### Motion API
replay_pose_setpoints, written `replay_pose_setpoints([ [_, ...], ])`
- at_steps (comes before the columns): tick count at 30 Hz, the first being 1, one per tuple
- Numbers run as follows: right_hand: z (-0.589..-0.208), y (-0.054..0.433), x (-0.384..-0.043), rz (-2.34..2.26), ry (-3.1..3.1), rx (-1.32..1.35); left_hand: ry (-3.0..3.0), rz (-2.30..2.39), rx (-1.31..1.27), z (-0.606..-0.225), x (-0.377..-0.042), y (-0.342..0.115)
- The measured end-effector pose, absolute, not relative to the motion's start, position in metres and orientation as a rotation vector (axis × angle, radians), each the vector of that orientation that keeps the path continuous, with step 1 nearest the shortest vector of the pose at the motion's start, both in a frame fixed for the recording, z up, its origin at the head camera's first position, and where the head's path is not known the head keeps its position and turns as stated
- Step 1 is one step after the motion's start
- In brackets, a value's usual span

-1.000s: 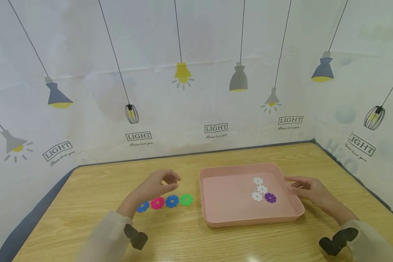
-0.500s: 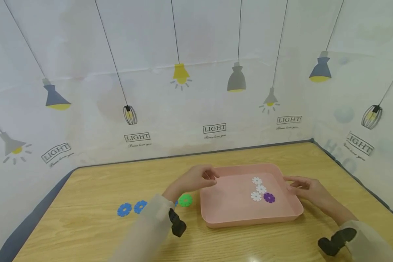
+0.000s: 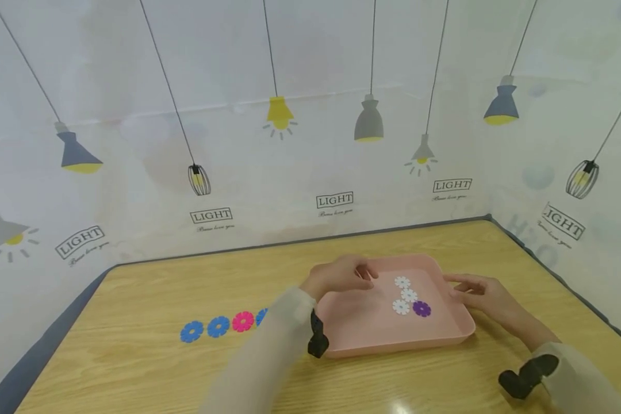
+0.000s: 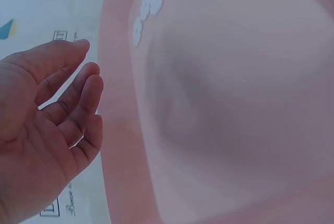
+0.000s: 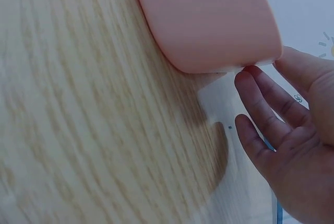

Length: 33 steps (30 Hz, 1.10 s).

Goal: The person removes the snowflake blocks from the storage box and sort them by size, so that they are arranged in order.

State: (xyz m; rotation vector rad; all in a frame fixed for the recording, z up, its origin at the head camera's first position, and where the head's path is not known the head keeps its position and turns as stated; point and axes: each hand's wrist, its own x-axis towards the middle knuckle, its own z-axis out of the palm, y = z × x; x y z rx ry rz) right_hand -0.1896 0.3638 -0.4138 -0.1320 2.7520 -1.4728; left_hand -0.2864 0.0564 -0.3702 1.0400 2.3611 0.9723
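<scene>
A shallow pink tray (image 3: 393,348) lies on the table, with white snowflake building discs (image 3: 409,295) and a purple snowflake disc (image 3: 421,309) in its right half. Over the tray's left back part hovers my left hand (image 3: 345,272). Its fingers are loosely bent with nothing between them, as the left wrist view confirms. My right hand (image 5: 292,114) holds the tray's right side, fingertips against the outer wall and thumb at the rim. Left of the tray is a row of snowflake discs: blue discs (image 3: 218,326) and a pink disc (image 3: 243,321), partly covered by my left sleeve.
The wooden table (image 3: 134,356) meets a pale wall cloth (image 3: 269,172) printed with lamps along its back and sides. Black wrist straps (image 3: 318,336) sit on both sleeves.
My left hand has moved right, from above the disc row to over the tray. Its sleeve now hides the green disc and uncovers blue ones at the left. The right hand stays at the tray.
</scene>
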Motion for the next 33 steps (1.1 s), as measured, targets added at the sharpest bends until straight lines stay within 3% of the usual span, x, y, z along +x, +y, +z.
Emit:
replay_pose_setpoints([
  [18,-0.411,0.363,-0.189,-1.469,2.739,-0.115,2.216,0.802,1.169,-0.379,-0.286,0.102],
  [33,-0.412,0.362,-0.189,-1.480,2.742,-0.137,2.286,0.538,1.076,-0.377,-0.278,0.117],
])
